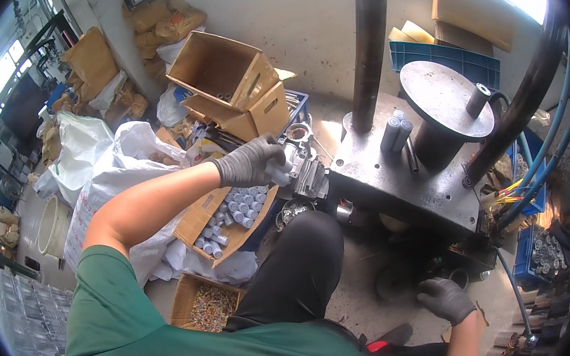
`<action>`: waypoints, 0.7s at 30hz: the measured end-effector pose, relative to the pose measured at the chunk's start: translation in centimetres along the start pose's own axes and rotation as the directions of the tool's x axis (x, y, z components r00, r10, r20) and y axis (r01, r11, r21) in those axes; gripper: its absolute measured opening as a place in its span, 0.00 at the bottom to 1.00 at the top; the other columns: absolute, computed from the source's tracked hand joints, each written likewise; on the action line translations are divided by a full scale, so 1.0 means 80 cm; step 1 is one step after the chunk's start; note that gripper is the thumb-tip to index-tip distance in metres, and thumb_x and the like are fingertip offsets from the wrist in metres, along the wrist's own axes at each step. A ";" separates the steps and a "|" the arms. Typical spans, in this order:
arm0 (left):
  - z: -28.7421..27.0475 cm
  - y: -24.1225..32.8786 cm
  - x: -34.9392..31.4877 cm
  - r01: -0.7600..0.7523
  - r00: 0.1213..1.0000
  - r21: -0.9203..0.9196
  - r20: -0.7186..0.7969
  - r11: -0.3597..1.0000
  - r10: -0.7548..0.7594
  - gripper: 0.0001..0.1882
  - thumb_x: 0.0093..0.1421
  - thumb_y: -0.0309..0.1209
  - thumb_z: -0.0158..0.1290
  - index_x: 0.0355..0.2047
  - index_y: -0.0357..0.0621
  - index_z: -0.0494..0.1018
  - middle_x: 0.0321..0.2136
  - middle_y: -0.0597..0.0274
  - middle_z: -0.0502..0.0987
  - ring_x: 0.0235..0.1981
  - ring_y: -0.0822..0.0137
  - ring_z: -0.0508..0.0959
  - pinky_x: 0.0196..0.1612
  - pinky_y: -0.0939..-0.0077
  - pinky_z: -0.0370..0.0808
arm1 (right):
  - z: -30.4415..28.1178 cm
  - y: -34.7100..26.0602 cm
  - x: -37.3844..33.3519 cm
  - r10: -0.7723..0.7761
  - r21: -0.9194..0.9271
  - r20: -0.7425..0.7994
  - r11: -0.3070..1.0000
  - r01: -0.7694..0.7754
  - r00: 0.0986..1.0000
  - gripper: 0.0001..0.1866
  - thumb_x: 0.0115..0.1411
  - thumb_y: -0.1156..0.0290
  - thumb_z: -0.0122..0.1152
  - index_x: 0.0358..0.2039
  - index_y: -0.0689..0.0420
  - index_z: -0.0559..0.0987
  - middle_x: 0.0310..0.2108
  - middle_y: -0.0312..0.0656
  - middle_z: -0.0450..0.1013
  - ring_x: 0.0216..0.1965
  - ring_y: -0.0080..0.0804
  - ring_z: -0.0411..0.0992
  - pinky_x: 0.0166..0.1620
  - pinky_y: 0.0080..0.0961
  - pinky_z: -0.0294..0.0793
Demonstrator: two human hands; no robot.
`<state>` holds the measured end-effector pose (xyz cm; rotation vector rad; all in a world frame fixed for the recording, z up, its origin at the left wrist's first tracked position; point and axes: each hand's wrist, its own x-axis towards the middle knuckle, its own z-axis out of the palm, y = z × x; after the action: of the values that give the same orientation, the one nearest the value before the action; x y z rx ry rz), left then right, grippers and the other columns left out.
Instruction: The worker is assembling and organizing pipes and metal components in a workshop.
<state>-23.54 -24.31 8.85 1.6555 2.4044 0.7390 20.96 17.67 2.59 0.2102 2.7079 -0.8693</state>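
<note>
My left hand (250, 164), in a dark grey glove, is closed around a small light-grey cylinder (278, 172). It is above the left edge of a cardboard box of grey cylinders (239, 206), close to a small metal fixture (309, 176) at the machine's left end. My right hand (447, 301), also gloved, hangs low in front of the machine's right side. Its fingers are curled together, and whatever may be in them is hidden. Several dark grey cylinders (397, 133) stand on the metal machine table (362, 169), beside a round steel plate (440, 90) on a thick post.
Dark upright columns (365, 54) rise from the machine table. An open cardboard carton (206, 65) and white sacks (138, 155) lie to the left. A box of small coloured pieces (182, 300) sits by my leg. Blue hoses (563, 145) and a blue bin (525, 255) stand right.
</note>
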 end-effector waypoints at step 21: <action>0.093 0.084 0.295 0.368 0.928 -0.042 -0.037 0.929 -0.370 0.44 0.51 0.42 0.70 0.68 0.45 0.70 0.61 0.40 0.75 0.63 0.44 0.78 0.68 0.58 0.75 | -0.016 -0.002 0.012 0.084 -0.041 0.050 0.996 -0.082 0.995 0.22 0.65 0.54 0.64 0.50 0.56 0.87 0.44 0.55 0.84 0.50 0.56 0.81 0.56 0.48 0.80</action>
<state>-24.33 1.28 9.36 1.1293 2.6065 0.7493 19.70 18.30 3.35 0.2860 2.6450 -0.7875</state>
